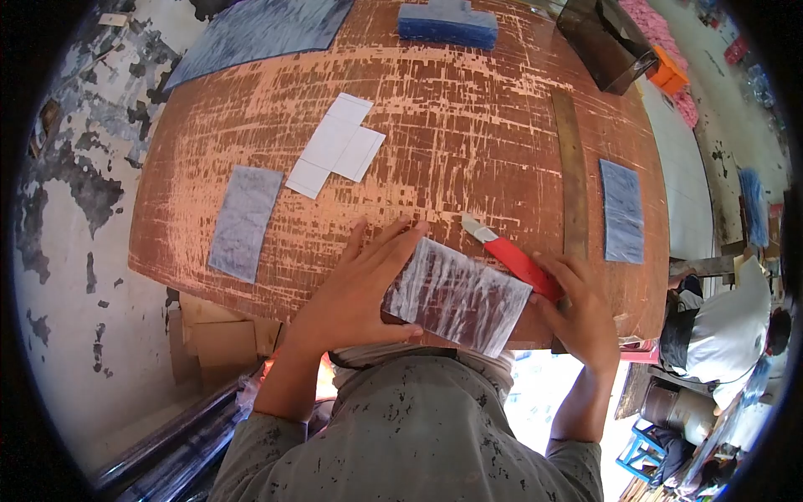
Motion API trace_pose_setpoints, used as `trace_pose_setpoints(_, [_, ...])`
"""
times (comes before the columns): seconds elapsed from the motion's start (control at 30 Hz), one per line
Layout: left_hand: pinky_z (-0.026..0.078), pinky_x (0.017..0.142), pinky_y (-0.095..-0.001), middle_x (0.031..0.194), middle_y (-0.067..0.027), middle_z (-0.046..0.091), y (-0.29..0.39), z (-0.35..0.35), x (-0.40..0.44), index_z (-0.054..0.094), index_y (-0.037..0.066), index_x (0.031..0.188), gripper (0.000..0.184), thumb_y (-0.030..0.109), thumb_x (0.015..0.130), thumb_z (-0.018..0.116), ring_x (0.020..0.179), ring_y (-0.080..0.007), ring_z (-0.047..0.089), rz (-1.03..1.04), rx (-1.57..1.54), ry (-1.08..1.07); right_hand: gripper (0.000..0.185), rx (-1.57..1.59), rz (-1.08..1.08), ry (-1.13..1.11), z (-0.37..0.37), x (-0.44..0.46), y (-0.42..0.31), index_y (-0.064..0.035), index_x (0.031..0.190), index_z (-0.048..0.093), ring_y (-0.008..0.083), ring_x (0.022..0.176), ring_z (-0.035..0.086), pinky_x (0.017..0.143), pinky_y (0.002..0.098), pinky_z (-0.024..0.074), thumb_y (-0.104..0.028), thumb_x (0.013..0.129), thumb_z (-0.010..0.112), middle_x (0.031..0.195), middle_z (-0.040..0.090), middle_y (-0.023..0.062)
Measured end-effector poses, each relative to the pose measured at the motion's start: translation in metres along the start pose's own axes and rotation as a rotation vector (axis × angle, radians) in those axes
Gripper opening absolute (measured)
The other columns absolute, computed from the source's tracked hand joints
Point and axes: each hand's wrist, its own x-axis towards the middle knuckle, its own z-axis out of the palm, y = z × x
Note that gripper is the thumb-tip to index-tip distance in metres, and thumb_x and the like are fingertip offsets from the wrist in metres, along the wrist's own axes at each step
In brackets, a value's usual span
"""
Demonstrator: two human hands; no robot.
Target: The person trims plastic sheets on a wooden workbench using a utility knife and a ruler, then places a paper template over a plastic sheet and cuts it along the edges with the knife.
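Note:
A rectangular piece of glossy, see-through plastic sheet lies tilted at the table's near edge, close to my body. My left hand grips its left end, thumb at the lower side and index finger at the upper corner, the other fingers spread. In my right hand is a red utility knife, its blade end pointing away to the upper left. The right thumb is beside the sheet's right edge. Beyond my left hand lies a white cross-shaped paper template with printed lines.
Plastic pieces lie at left and right. A metal ruler lies on the scratched brown table. At the back are a large plastic sheet, a blue stack and a dark box. A person is at right.

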Motion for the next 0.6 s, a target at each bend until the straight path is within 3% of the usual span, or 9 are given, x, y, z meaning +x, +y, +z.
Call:
trace_pose_setpoints(0.03, [0.011,0.135,-0.0629,0.173,-0.0232,0.035,-0.002,0.002,0.001,0.025,0.006,0.171,0.135,0.053,0.066,0.097,0.163,-0.0426,0.029,0.026,0.013,0.011,0.057,-0.049,-0.078,0.063,0.002,0.000,0.003,-0.0065,0.142,0.069,0.0391,0.114,0.067,0.099,0.0462,0.0545,-0.007,0.087,0.083,0.126,0.067,0.0179])
trace_pose_setpoints(0.2, [0.015,0.134,-0.0650,0.164,-0.0225,0.046,0.000,0.005,0.003,0.036,0.007,0.168,0.126,0.053,0.068,0.096,0.156,-0.0427,0.039,0.054,0.074,0.129,0.049,-0.091,-0.052,0.234,0.008,0.004,0.011,-0.0019,0.137,0.070,0.0400,0.111,0.069,0.096,0.0457,0.0556,-0.008,0.090,0.082,0.123,0.068,0.0196])
trace_pose_setpoints(0.27, [0.018,0.133,-0.0659,0.160,-0.0211,0.048,0.003,0.008,0.006,0.038,0.007,0.167,0.124,0.056,0.069,0.095,0.153,-0.0424,0.042,-0.057,0.109,0.253,0.046,-0.117,-0.030,0.286,0.011,0.006,0.013,-0.0009,0.135,0.070,0.0402,0.111,0.069,0.096,0.0458,0.0560,-0.008,0.091,0.082,0.123,0.068,0.0201])
trace_pose_setpoints(0.5, [0.017,0.133,-0.0656,0.168,-0.0211,0.041,0.000,0.011,0.002,0.036,0.008,0.169,0.125,0.060,0.070,0.094,0.157,-0.0431,0.037,-0.103,0.128,0.244,0.041,-0.094,0.007,0.370,0.018,0.013,0.008,-0.0013,0.132,0.072,0.0400,0.113,0.070,0.096,0.0476,0.0565,-0.010,0.093,0.082,0.125,0.069,0.0203])
trace_pose_setpoints(0.57, [0.016,0.132,-0.0670,0.168,-0.0189,0.041,-0.001,0.009,-0.003,0.036,0.008,0.169,0.113,0.060,0.081,0.087,0.159,-0.0400,0.035,-0.069,0.103,0.237,0.040,-0.096,0.032,0.355,0.018,0.014,0.005,-0.0013,0.132,0.072,0.0401,0.113,0.070,0.095,0.0478,0.0568,-0.010,0.094,0.081,0.125,0.069,0.0205])
trace_pose_setpoints(0.6, [0.016,0.132,-0.0670,0.168,-0.0189,0.041,-0.004,0.008,-0.004,0.036,0.008,0.169,0.113,0.060,0.081,0.087,0.159,-0.0400,0.035,-0.065,0.102,0.241,0.038,-0.088,0.040,0.351,0.018,0.014,0.004,-0.0011,0.131,0.072,0.0401,0.112,0.071,0.095,0.0475,0.0571,-0.010,0.095,0.080,0.124,0.070,0.0213])
